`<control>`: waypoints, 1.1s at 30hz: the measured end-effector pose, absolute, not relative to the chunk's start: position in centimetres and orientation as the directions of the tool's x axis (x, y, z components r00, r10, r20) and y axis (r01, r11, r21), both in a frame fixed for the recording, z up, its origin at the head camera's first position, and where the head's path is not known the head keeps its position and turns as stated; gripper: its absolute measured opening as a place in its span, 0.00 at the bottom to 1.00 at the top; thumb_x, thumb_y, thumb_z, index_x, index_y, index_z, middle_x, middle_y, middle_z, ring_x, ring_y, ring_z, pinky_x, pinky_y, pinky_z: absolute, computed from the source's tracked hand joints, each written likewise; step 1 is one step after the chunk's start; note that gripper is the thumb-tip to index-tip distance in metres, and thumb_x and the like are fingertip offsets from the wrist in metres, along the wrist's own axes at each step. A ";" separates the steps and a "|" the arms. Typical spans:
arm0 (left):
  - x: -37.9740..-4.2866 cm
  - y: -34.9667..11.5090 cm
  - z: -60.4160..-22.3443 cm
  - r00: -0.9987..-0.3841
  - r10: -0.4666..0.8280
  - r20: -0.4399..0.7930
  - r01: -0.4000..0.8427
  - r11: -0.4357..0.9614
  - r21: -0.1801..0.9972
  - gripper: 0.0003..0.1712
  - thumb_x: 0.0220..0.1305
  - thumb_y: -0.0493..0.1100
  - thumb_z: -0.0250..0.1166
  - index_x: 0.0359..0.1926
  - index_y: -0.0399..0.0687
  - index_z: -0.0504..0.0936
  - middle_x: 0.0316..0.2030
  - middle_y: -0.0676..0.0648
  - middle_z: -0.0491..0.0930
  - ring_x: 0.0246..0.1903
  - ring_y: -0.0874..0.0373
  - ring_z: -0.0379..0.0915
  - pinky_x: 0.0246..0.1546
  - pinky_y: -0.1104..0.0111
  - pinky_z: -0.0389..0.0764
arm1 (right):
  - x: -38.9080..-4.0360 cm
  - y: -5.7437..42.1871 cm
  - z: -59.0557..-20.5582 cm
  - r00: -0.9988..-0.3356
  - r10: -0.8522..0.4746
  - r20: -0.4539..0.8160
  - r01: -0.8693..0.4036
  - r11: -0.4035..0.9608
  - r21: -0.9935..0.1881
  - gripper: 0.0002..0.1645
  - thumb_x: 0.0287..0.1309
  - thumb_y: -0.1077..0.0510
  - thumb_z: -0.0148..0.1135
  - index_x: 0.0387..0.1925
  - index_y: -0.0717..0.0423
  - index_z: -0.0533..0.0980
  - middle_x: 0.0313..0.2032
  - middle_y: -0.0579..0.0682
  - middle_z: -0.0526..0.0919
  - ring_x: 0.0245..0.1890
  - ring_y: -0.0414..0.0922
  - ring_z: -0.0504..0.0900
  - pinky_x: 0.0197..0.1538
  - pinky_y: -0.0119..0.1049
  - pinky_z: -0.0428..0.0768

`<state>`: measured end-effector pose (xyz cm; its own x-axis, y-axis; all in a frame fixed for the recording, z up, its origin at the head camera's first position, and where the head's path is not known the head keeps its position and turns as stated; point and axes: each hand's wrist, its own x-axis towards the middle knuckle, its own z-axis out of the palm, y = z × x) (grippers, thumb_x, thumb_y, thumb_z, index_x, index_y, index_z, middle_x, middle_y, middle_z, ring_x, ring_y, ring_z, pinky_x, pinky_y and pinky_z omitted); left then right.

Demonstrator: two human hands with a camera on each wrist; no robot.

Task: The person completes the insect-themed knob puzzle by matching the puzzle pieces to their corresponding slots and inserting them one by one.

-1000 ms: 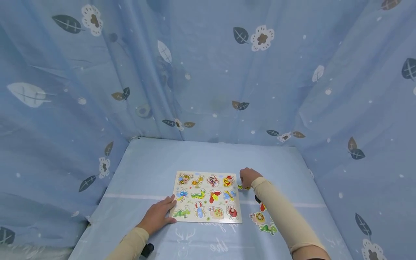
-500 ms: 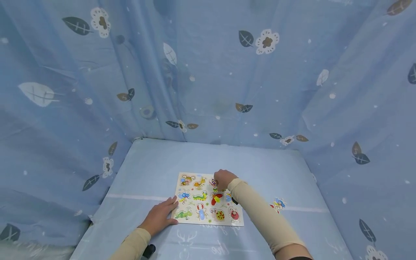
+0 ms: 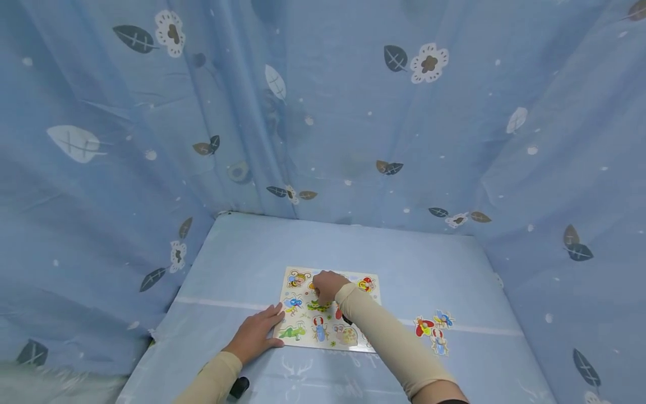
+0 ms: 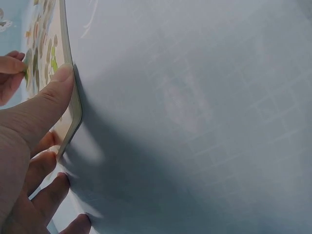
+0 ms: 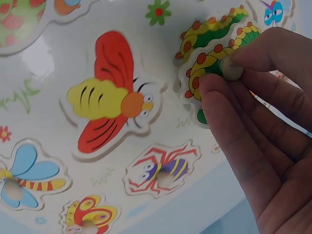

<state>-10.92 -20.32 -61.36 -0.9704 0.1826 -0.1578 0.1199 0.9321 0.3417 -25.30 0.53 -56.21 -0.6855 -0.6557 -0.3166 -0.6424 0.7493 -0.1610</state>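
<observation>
One puzzle board lies flat on a blue table. At its near-left corner rests the left hand, thumb on the near edge, fingers relaxed along the left side. Over the middle row, the right hand pinches the knob of a caterpillar piece, overlapping the printed caterpillar; whether they touch, I cannot tell. Well right of the board, three loose pieces lie close together, inside the table's right edge. Beyond the board, a broad stretch of table runs back to leaf-patterned curtains, which enclose three sides.
</observation>
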 end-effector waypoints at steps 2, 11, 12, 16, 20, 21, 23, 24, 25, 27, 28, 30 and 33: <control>-11.0 -20.2 -61.3 -0.971 0.177 -0.158 0.115 0.934 0.338 0.47 0.43 0.62 0.74 0.65 0.52 0.74 0.71 0.53 0.65 0.70 0.50 0.61 0.66 0.48 0.71 | -25.3 0.2 -56.4 -0.685 -0.657 -0.315 -0.645 0.748 -0.159 0.20 0.51 0.63 0.68 0.12 0.45 0.69 0.10 0.38 0.62 0.13 0.37 0.57 0.18 0.30 0.58; -10.9 -20.2 -61.2 -0.973 0.185 -0.140 0.129 0.934 0.332 0.47 0.44 0.63 0.74 0.65 0.52 0.74 0.71 0.52 0.65 0.70 0.51 0.62 0.65 0.48 0.71 | -25.2 -0.5 -56.8 -0.707 -0.612 -0.355 -0.595 0.785 -0.170 0.12 0.47 0.60 0.73 0.19 0.45 0.77 0.18 0.39 0.77 0.17 0.36 0.71 0.19 0.29 0.69; -10.9 -20.2 -61.2 -0.972 0.185 -0.142 0.130 0.934 0.332 0.47 0.44 0.63 0.74 0.65 0.52 0.74 0.71 0.52 0.65 0.70 0.51 0.62 0.65 0.48 0.71 | -25.2 -0.5 -56.8 -0.708 -0.605 -0.363 -0.586 0.791 -0.175 0.11 0.47 0.59 0.74 0.20 0.45 0.78 0.19 0.39 0.78 0.17 0.37 0.72 0.19 0.29 0.70; -10.9 -20.2 -61.2 -0.972 0.187 -0.141 0.131 0.933 0.335 0.47 0.44 0.63 0.74 0.65 0.52 0.74 0.71 0.52 0.65 0.70 0.50 0.62 0.65 0.47 0.71 | -25.1 -0.6 -57.1 -0.712 -0.591 -0.379 -0.566 0.803 -0.187 0.12 0.47 0.59 0.75 0.20 0.45 0.78 0.19 0.39 0.78 0.17 0.37 0.73 0.19 0.29 0.71; -10.9 -20.3 -61.4 -0.972 0.187 -0.142 0.131 0.933 0.335 0.47 0.44 0.63 0.74 0.65 0.52 0.74 0.71 0.52 0.65 0.70 0.50 0.62 0.65 0.47 0.71 | -25.1 -0.7 -57.2 -0.705 -0.599 -0.378 -0.571 0.797 -0.198 0.11 0.48 0.60 0.75 0.20 0.45 0.80 0.18 0.39 0.79 0.17 0.36 0.74 0.19 0.29 0.72; -10.9 -20.3 -61.4 -0.972 0.187 -0.141 0.130 0.933 0.337 0.47 0.44 0.63 0.74 0.65 0.52 0.74 0.71 0.52 0.65 0.70 0.50 0.62 0.65 0.47 0.71 | -25.1 -0.7 -57.2 -0.703 -0.603 -0.376 -0.574 0.794 -0.200 0.11 0.49 0.60 0.74 0.20 0.45 0.80 0.19 0.39 0.79 0.17 0.36 0.75 0.19 0.29 0.73; -11.0 -20.4 -61.4 -0.972 0.187 -0.140 0.131 0.932 0.337 0.47 0.44 0.62 0.74 0.65 0.52 0.74 0.71 0.52 0.65 0.70 0.50 0.62 0.65 0.47 0.71 | -25.0 -0.8 -57.2 -0.700 -0.609 -0.373 -0.578 0.790 -0.205 0.10 0.49 0.61 0.73 0.20 0.45 0.81 0.19 0.39 0.79 0.17 0.36 0.75 0.19 0.29 0.73; -11.0 -20.4 -61.4 -0.972 0.188 -0.141 0.131 0.932 0.338 0.47 0.44 0.62 0.74 0.65 0.52 0.74 0.71 0.52 0.65 0.70 0.50 0.62 0.65 0.47 0.71 | -25.0 -0.8 -57.2 -0.699 -0.609 -0.374 -0.578 0.790 -0.207 0.09 0.50 0.61 0.73 0.21 0.45 0.81 0.19 0.39 0.79 0.17 0.36 0.75 0.19 0.29 0.73; -11.0 -20.4 -61.4 -0.972 0.189 -0.142 0.131 0.931 0.340 0.47 0.44 0.62 0.74 0.65 0.52 0.74 0.71 0.52 0.65 0.70 0.50 0.62 0.65 0.47 0.71 | -25.0 -0.8 -57.1 -0.698 -0.609 -0.377 -0.577 0.790 -0.208 0.09 0.50 0.61 0.73 0.21 0.46 0.82 0.19 0.39 0.79 0.17 0.36 0.75 0.19 0.29 0.73; -11.0 -20.5 -61.4 -0.971 0.192 -0.143 0.133 0.930 0.344 0.47 0.44 0.63 0.74 0.65 0.51 0.74 0.71 0.51 0.65 0.70 0.49 0.62 0.64 0.46 0.71 | -24.9 -0.8 -57.0 -0.697 -0.605 -0.385 -0.574 0.793 -0.205 0.09 0.51 0.61 0.73 0.21 0.46 0.82 0.18 0.40 0.79 0.16 0.37 0.75 0.18 0.29 0.72; -11.0 -20.5 -61.4 -0.971 0.193 -0.144 0.134 0.929 0.345 0.47 0.44 0.63 0.74 0.65 0.52 0.74 0.71 0.51 0.65 0.70 0.49 0.62 0.65 0.46 0.71 | -24.9 -0.8 -57.0 -0.698 -0.601 -0.389 -0.571 0.795 -0.204 0.09 0.51 0.61 0.73 0.20 0.46 0.82 0.18 0.40 0.79 0.16 0.37 0.75 0.18 0.29 0.72; -11.0 -20.5 -61.5 -0.970 0.195 -0.145 0.135 0.928 0.347 0.47 0.44 0.63 0.74 0.65 0.52 0.74 0.71 0.52 0.65 0.70 0.49 0.62 0.65 0.46 0.70 | -24.8 -0.8 -56.9 -0.698 -0.597 -0.396 -0.568 0.798 -0.202 0.10 0.51 0.62 0.72 0.19 0.47 0.81 0.17 0.40 0.79 0.15 0.37 0.74 0.17 0.29 0.71; -11.0 -20.5 -61.6 -0.970 0.195 -0.142 0.137 0.929 0.343 0.47 0.44 0.64 0.73 0.65 0.52 0.74 0.71 0.52 0.65 0.70 0.50 0.62 0.65 0.46 0.70 | -24.7 -0.7 -56.8 -0.696 -0.599 -0.395 -0.564 0.797 -0.214 0.12 0.52 0.63 0.71 0.18 0.46 0.80 0.17 0.41 0.80 0.14 0.37 0.72 0.17 0.29 0.68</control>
